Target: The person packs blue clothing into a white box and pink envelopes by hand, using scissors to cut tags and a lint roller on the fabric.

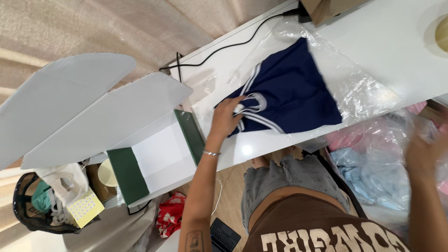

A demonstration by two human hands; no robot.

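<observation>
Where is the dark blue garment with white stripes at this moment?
In the head view, the dark blue garment lies on the white table, partly on a clear plastic bag, right of the open white box; the left hand touches its striped edge.

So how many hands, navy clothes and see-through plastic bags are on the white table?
Hands touching things on the table: 1, the left hand on the cloth
Navy garments with white stripes: 1
Clear plastic bags on the table: 1, under the garment
Total: 3
The right hand is blurred, off the table.

Right hand (422, 151) motion-blurred behind clear plastic; round cream object (442, 33) cropped at the edge.
</observation>
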